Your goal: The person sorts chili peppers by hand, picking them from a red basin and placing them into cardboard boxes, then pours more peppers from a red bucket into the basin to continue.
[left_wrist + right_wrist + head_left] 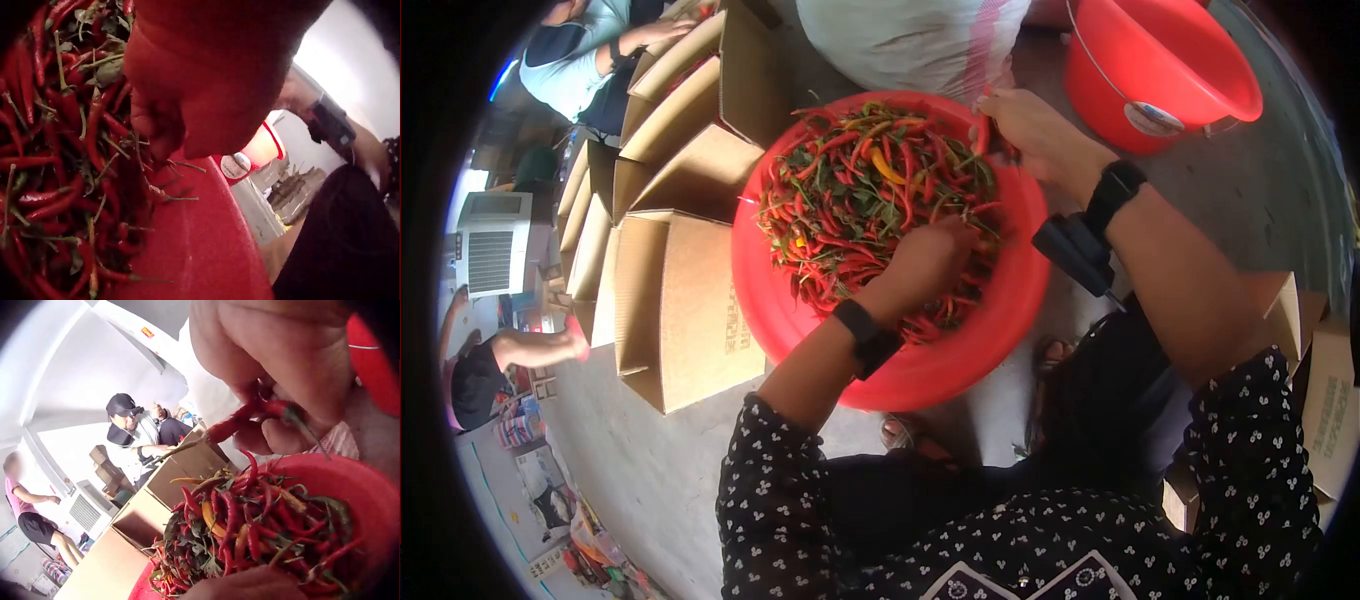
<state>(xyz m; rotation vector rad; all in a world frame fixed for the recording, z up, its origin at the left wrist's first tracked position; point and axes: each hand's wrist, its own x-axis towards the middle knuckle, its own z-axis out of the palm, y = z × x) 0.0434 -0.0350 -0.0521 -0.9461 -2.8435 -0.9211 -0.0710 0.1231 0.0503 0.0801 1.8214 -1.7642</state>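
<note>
Red chillies with green stems and leaves, a few yellow ones among them, are heaped (pixel 830 220) in a wide red basin (pixel 1010 290). My left hand (pixel 930 260) is down at the heap's near right part. In the left wrist view its curled fingers (pixel 165 125) pinch at chilli stems beside the basin's inner wall (pixel 200 250); the fingertips are partly hidden. Above the basin's far right rim, my right hand (pixel 1045 135) is raised. The right wrist view shows this hand (pixel 281 356) gripping red chillies (pixel 228 428), with stems sticking out on both sides.
Open cardboard boxes (pixel 695 300) stand close along the basin's left side. A white sack (pixel 910 45) is beyond it, and a red bucket (pixel 1140 60) stands at far right. More cartons (pixel 1330 420) are at right. Another person (pixel 580 60) sits behind the boxes.
</note>
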